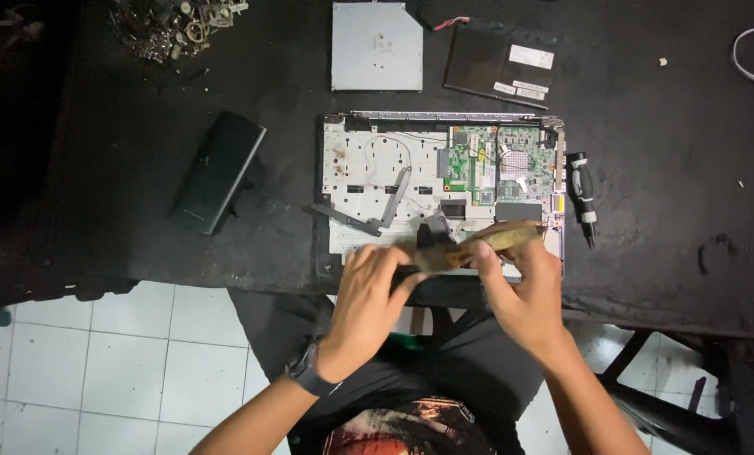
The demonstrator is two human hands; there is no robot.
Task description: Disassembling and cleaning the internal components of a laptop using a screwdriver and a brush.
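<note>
left hand (368,291) — right hand (520,286) | both pinching copper heatsink strip (486,246) | above opened laptop chassis (351,168)

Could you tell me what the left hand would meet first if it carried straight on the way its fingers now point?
The left hand points up and right; it would likely first meet the brownish flat part held by both hands, then the opened laptop chassis. Depth is uncertain.
</note>
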